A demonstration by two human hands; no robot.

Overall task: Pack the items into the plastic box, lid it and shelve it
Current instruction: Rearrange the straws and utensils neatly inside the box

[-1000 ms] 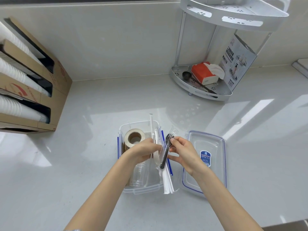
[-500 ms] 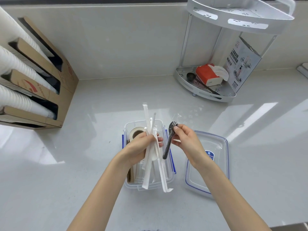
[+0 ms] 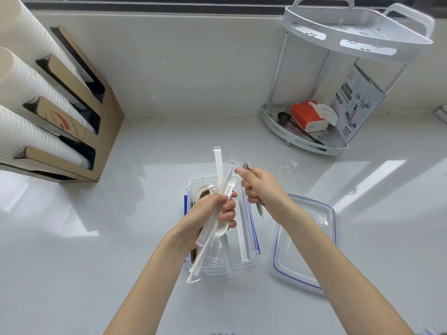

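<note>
The left hand (image 3: 212, 213) is clenched around a bundle of paper-wrapped straws (image 3: 221, 189), held over the plastic box (image 3: 244, 261). The bundle is gripped near its middle, so both ends project freely: the upper ends fan out past the box's far wall, and the lower ends trail over its near wall. Gathering the straws in one fist appears intended to align them for insertion lengthwise.

The right hand (image 3: 260, 187) grasps a dark fork in a clear wrapper (image 3: 260, 209), tines up, just beside the bundle. It is held apart from the straws, presumably so that it can be packed separately or added to the bundle.

The plastic box stands open on the worktop (image 3: 121, 250), directly below both hands. A roll of tape (image 3: 202, 192) lies at its far end; clear items in the middle are too indistinct to name. The lid (image 3: 314, 238) lies inside-up on the worktop to the right, near the box, within reach for closing.

Farther back, a white corner shelf rack (image 3: 338, 146) stands against the wall on the right; its upper tier appears vacant, a probable destination. A cardboard dispenser of paper cups (image 3: 96, 131) occupies the left.
</note>
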